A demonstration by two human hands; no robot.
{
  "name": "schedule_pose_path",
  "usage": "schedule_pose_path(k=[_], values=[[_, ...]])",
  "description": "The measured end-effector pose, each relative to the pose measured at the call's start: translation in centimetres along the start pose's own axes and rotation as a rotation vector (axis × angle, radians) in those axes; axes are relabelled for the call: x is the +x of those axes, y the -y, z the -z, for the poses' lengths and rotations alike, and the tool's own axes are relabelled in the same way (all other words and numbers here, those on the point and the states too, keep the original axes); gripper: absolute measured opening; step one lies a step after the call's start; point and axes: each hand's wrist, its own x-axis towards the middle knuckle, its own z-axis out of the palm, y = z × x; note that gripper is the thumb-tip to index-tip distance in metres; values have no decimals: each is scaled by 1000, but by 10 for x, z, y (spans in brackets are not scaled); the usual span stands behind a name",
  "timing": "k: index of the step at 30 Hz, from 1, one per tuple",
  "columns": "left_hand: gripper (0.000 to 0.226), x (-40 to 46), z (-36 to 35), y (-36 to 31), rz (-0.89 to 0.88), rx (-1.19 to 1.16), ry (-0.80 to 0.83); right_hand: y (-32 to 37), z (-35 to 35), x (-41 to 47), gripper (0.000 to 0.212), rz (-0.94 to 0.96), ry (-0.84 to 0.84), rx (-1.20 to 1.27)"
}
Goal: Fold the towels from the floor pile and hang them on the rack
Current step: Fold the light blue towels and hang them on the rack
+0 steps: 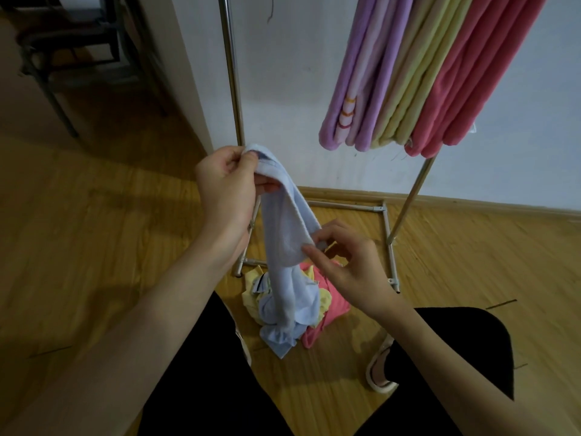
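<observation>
A light blue terry towel (284,221) was observed held up in front of the chrome tube clothes rack (232,73), between both hands. Its upper end was gripped by the left hand (226,180), with fingers and thumb curled round the bunched cloth near the rack's left upright. From that grip the towel hung down and to the right as a narrow band. An edge of it was pinched lower down between thumb and forefinger of the right hand (345,262), the other fingers being loosely spread. The towel's lower end trailed onto the floor pile of crumpled blue, yellow and pink towels (317,309), which was found on the wooden floor (94,247) just in front of the rack's base frame, between the person's black-trousered legs (201,388). On the rack's upper part, towards its right side, lilac folded towels (361,89), pale yellow folded towels (408,89) and coral pink folded towels (465,89) were recorded hanging side by side, touching. A white sandal (380,366) was noted right of the pile. A dark metal chair (72,51) was noted well left of the rack.
</observation>
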Motion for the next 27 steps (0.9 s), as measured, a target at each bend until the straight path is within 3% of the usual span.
schedule_pose_path(k=[6,10,14,18,27], values=[[22,15,13,3,52,91,-13,-1,21,14,6,-37,-130,-8],[12,25,26,4,9,329,73,3,41,33,7,-50,-168,-77],[9,32,37,-4,-152,570,143,13,60,50,4,-14,-147,-172],[13,37,39,-25,-459,835,111,27,77,72,6,52,-156,-236],[9,57,10,-88,-741,921,41,63,112,123,15,165,-320,-277]])
